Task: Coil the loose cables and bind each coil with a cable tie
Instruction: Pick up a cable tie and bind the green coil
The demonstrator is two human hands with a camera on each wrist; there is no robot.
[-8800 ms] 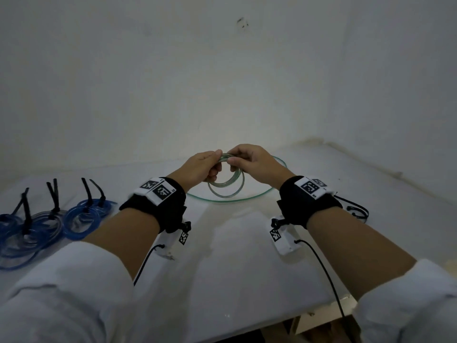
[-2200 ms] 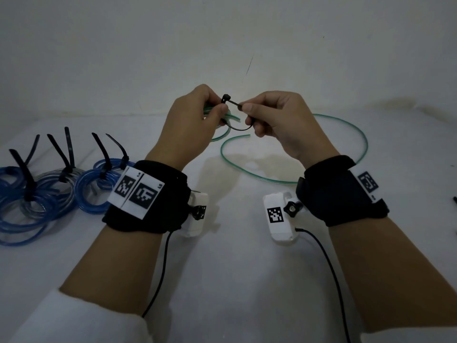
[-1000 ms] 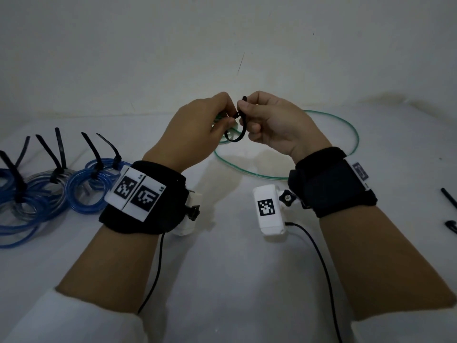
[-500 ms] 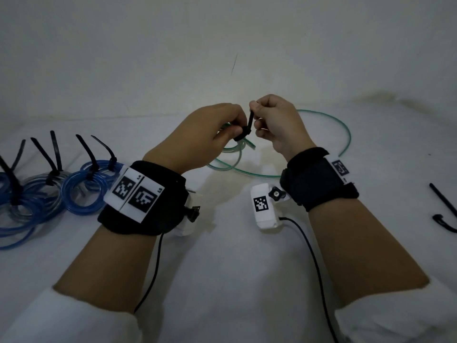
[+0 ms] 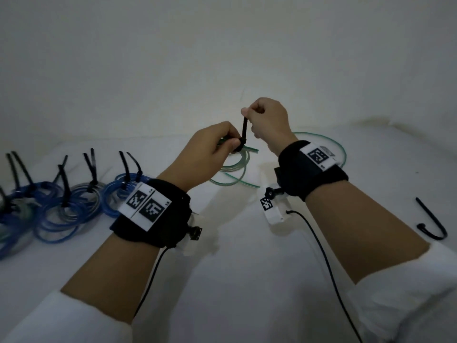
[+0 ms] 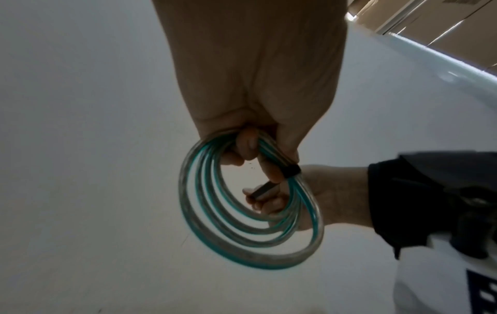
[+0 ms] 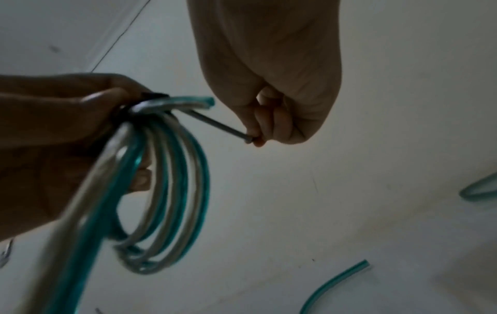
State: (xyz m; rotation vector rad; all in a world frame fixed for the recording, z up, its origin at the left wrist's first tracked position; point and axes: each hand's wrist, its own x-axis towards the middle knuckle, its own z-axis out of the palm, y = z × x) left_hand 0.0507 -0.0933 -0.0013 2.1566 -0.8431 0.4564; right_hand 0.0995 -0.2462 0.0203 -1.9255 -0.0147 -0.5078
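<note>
Your left hand (image 5: 210,149) holds the green cable coil (image 6: 242,212) above the white table (image 5: 235,280), fingers curled around the bundle where the black cable tie (image 5: 244,134) wraps it. Slightly farther, your right hand (image 5: 268,120) pinches the tail of the tie and holds it upward. The bound blue coils (image 5: 74,206) lie at the left, and a spare tie (image 5: 431,221) lies at the right. A loose green cable (image 5: 338,147) lies behind your right wrist.

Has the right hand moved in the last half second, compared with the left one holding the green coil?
Yes. The right hand has risen above the left hand, drawing the cable tie tail upward from the green coil.
</note>
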